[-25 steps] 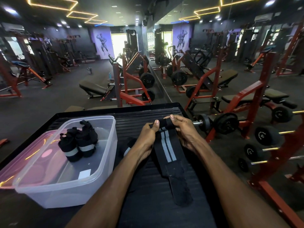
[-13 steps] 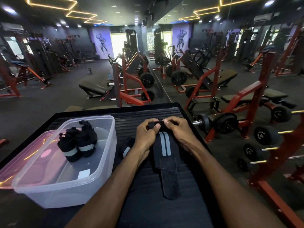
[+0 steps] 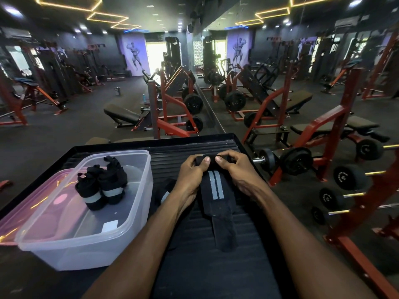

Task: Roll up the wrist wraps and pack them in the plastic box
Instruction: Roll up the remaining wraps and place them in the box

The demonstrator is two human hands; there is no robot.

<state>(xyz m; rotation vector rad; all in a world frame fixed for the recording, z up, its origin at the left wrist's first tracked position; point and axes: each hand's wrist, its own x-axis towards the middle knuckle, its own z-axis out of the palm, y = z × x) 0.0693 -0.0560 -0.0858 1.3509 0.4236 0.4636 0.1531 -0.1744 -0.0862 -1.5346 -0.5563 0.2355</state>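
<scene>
A black wrist wrap [image 3: 216, 197] with two grey stripes lies lengthwise on the black ribbed table [image 3: 216, 266]. Its far end is rolled into a small coil. My left hand [image 3: 193, 172] and my right hand [image 3: 235, 167] pinch that coil from either side, thumbs on top. The loose tail runs toward me between my forearms. A clear plastic box [image 3: 129, 223] stands to the left, holding two rolled wraps [image 3: 101, 186]. Another wrap [image 3: 165, 194] lies partly hidden under my left wrist.
A pink-tinted lid [image 3: 26, 214] lies under the box's left side. Right of the table stands a red rack of dumbbells [image 3: 347, 178]. Gym benches and red weight machines [image 3: 172, 108] fill the floor beyond the table's far edge.
The coil at the far end has grown as my hands rolled it toward me. The loose tail has become shorter and has slid away from me.
</scene>
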